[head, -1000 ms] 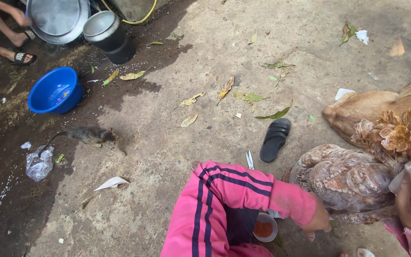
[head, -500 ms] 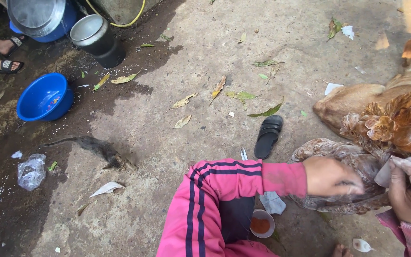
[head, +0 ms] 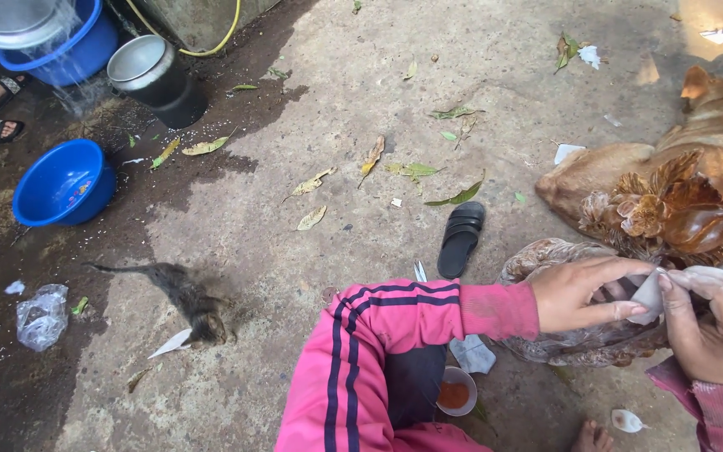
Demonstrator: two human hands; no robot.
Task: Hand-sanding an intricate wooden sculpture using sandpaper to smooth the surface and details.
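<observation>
Since a second ago the left hand (head: pixel 583 295) has risen from beside the cup (head: pixel 457 391) to meet the right hand (head: pixel 717 322) over the speckled hen (head: pixel 562 343). Both now pinch one pale scrap (head: pixel 648 295) between fingertips, the other fingers loosely curled; the work has moved onto the bird at the ground's right edge. A brown hen (head: pixel 671 209) crowds close behind. The sandal (head: pixel 460 238), kitten (head: pixel 190 300) and blue basin (head: pixel 62 182) lie leftward, with bare concrete between them.
</observation>
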